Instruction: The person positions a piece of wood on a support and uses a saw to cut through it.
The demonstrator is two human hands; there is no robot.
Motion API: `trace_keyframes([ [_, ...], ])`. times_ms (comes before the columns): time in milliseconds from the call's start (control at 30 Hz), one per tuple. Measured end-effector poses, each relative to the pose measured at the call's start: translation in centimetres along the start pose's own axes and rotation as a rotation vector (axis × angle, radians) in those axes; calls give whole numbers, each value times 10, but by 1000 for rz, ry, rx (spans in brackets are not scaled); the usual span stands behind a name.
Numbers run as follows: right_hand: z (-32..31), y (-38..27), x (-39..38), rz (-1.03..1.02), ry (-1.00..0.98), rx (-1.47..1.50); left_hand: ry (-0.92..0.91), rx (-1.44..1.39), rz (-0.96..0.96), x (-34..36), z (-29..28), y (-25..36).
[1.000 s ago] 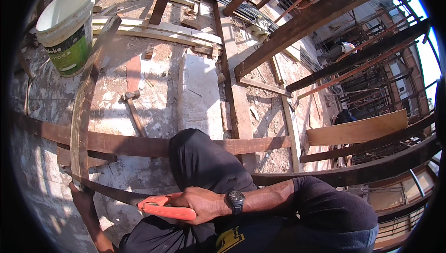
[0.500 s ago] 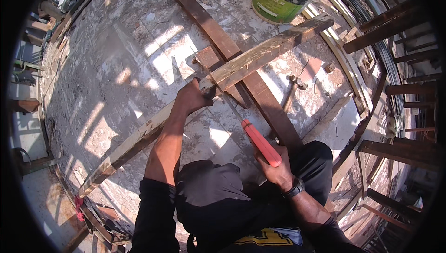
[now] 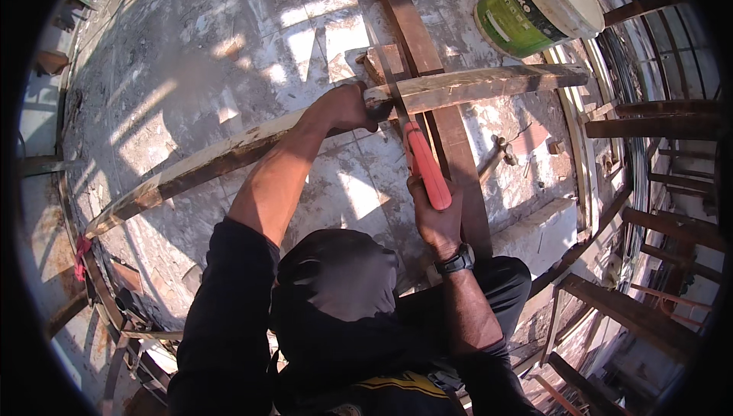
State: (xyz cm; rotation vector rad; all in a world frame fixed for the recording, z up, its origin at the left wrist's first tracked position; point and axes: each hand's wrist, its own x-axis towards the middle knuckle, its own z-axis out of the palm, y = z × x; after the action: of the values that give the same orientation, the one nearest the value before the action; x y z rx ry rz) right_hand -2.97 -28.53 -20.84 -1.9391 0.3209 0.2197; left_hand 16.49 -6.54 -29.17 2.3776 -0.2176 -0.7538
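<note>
A long, weathered wooden beam (image 3: pixel 206 149) lies slanting across the view. My left hand (image 3: pixel 347 108) is closed around it near the middle, just left of the saw. My right hand (image 3: pixel 440 214) grips the red handle of a handsaw (image 3: pixel 427 168), whose blade crosses the beam and points away from me. The handle sits close to the beam's near side. Beneath the beam are a brown plank (image 3: pixel 463 164) and a short reddish-brown block (image 3: pixel 382 63). How deep the blade sits in the wood cannot be made out.
A green and white bucket (image 3: pixel 527 15) stands at the far right. A hammer (image 3: pixel 495 155) lies on the dusty floor right of the plank, near a pale slab (image 3: pixel 546 234). Timber and dark beams (image 3: pixel 649 127) line the right side. A red cloth (image 3: pixel 82 256) hangs at the left.
The saw has slid forward, so its handle is now near the beam and the blade reaches past its far side. My left hand keeps its hold. The whole view has turned somewhat.
</note>
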Motion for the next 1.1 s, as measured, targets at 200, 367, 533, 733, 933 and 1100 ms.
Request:
trace_keyframes([
  [200,-59,-12,-120,-92,55,-269,-46,-62,-24,-9,-13,2],
  [367,-2,9,-1,-90,4,1,-102,-59,-13,26,-10,-25],
  [533,-60,-14,-110,-34,-30,-158,-167,-46,-131,17,-23,-28],
  [733,-46,27,-20,157,119,37,22,19,-105,33,-37,-26],
  [933,-39,-4,-61,-55,26,-119,379,275,-44,-24,7,-10],
  [1100,-32,-23,-52,5,-23,-128,381,279,-16,-13,2,-18],
])
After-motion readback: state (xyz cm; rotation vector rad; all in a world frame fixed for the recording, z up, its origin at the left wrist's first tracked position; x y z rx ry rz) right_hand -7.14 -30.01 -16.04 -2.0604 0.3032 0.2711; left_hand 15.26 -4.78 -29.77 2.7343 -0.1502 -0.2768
